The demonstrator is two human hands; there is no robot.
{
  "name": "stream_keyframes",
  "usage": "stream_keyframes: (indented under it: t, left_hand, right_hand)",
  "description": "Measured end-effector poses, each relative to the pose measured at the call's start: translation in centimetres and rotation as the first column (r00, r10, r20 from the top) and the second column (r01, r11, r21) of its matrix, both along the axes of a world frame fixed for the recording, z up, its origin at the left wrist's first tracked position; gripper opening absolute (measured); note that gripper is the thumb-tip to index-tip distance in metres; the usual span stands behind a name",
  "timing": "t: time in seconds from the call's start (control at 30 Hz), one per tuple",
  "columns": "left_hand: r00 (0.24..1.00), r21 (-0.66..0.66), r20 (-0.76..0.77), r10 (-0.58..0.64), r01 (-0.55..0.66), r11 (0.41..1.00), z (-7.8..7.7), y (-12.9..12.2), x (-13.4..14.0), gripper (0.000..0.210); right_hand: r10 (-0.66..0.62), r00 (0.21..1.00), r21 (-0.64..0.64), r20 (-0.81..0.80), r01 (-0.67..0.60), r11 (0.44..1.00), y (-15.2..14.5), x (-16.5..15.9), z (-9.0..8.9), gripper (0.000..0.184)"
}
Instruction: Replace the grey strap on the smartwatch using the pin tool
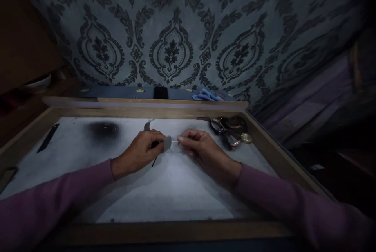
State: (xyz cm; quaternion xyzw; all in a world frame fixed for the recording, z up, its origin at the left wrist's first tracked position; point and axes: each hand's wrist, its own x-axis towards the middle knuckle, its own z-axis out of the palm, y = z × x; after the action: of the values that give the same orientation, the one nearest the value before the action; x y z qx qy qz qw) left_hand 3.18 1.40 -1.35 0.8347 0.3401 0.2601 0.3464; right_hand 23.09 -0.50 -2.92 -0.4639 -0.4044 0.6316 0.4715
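Note:
My left hand (145, 148) is closed on a dark grey item, its kind unclear. A rounded grey piece (167, 143) of it faces my right hand, a curved grey strip (148, 125) rises behind the fingers, and a thin dark end pokes out below. My right hand (198, 144) pinches a thin silvery pin-like piece (174, 141), whose tip reaches to the rounded grey part. Whether the two touch, I cannot tell. My fingers hide most of both things. Both hands are over the white surface (164, 201) of a wood-rimmed table.
Dark, glossy looped items (232, 126) lie in a heap at the right, with a round gold piece (246, 138). A black strip (48, 138) lies at the left. Raised wooden edges (176, 113) frame the surface. Behind are a black phone-like object (160, 93) and a blue cloth (207, 95).

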Motion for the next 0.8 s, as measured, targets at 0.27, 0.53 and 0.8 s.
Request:
stream_keyframes:
  t: [0.27, 0.53, 0.8]
  left_hand:
    - [0.999, 0.056, -0.028, 0.025, -0.024, 0.998, -0.2, 0.1, -0.1, 0.032]
    - [0.997, 0.156, -0.079, 0.020, -0.007, 0.988, -0.4, 0.3, -0.3, 0.027]
    - [0.969, 0.391, -0.231, 0.093, 0.005, 0.920, -1.0, -0.2, -1.6, 0.016]
  right_hand:
    - [-0.079, 0.957, -0.177, -0.281, 0.029, 0.984, 0.0, -1.1, 0.0, 0.025]
    - [-0.102, 0.910, -0.245, -0.403, 0.000, 0.970, -0.7, -1.8, -0.2, 0.009]
    - [-0.112, 0.874, -0.321, -0.473, -0.053, 0.946, -0.2, -1.5, -0.2, 0.014]
